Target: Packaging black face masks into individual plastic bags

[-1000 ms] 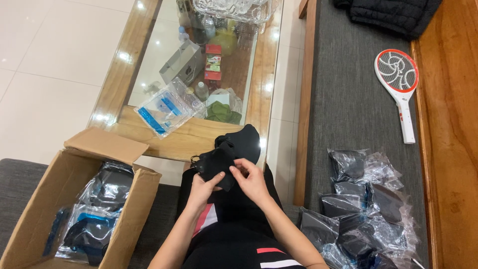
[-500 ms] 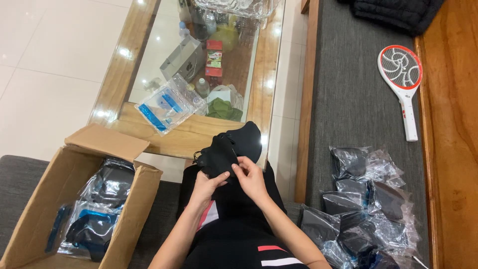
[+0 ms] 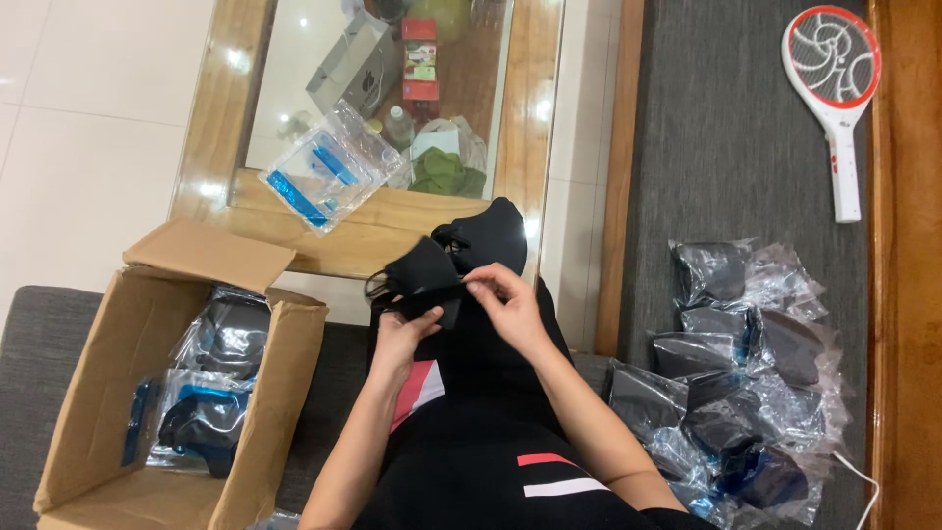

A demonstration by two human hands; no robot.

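Warm, even indoor light from overhead; bright glare spots sit on the glossy wooden frame of the glass-topped table (image 3: 549, 108), and softer sheen lies on the pale floor tiles (image 3: 88, 118). The clear plastic bags (image 3: 746, 373) on the grey mat throw small highlights, while the black cloth piece (image 3: 422, 270) and dark clothing lose detail in shadow. Focus is sharp through the centre, shadows are soft and short, and straight edges such as the table frame lean outward toward the borders from wide-angle distortion.
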